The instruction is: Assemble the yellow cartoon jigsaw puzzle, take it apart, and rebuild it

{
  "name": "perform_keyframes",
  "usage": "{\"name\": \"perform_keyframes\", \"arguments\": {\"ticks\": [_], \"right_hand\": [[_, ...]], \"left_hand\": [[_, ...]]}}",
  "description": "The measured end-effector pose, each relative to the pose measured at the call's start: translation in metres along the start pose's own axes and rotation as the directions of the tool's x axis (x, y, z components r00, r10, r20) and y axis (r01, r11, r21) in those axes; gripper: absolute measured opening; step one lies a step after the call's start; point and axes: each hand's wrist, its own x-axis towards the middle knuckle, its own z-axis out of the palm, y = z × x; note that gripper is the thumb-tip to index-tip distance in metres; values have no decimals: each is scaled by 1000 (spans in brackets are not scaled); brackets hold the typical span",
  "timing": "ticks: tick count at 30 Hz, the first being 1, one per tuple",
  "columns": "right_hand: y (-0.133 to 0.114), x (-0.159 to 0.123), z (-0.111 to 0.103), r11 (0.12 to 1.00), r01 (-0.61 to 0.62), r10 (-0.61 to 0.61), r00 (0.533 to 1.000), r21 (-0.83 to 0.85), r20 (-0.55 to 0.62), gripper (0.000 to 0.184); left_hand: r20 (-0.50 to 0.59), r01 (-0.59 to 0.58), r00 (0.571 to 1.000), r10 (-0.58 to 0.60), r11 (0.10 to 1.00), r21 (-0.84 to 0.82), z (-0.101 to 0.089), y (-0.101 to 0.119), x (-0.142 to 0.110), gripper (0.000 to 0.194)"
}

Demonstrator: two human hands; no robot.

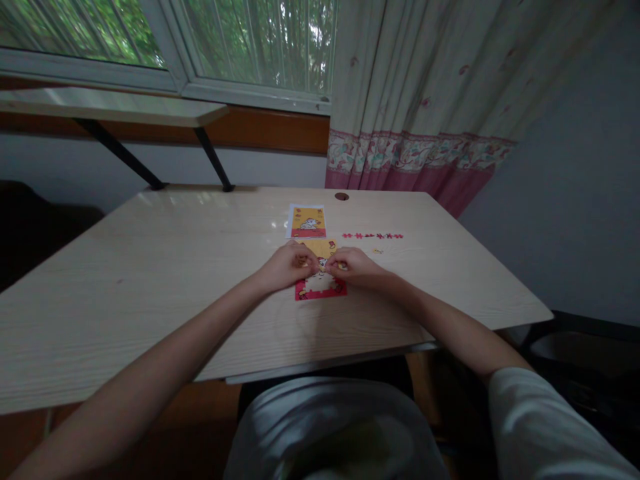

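A small jigsaw puzzle (320, 288) with a red and yellow picture lies in the middle of the pale wooden table (150, 280). My left hand (287, 265) and my right hand (353, 265) rest on its upper half, fingers curled and pinched together over the middle. What the fingertips press or hold is too small to make out. Just beyond the puzzle lies a reference card (306, 222) with the same yellow and red picture.
A row of red puzzle pieces (373, 235) lies to the right of the card, with one small loose piece (377, 251) below it. A cable hole (342, 197) sits at the table's far edge. A curtain (425, 100) hangs behind; a shelf (110, 107) stands under the window.
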Motion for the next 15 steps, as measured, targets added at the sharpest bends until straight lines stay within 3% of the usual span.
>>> {"name": "perform_keyframes", "arguments": {"ticks": [2,6,10,15], "right_hand": [[0,1,1,1000,9,-8,995,11,-98,13],[-3,2,2,998,54,-63,956,-37,-287,19],[-7,4,2,993,66,-101,909,-102,-404,23],[-7,5,4,978,107,-181,864,-181,-470,22]], "left_hand": [[-62,128,987,-146,965,-230,2,-2,1,7],[-79,249,924,-373,748,-615,3,1,4,9],[-37,292,882,-470,606,-740,1,9,7,10],[29,315,874,-485,520,-794,0,11,6,11]]}}
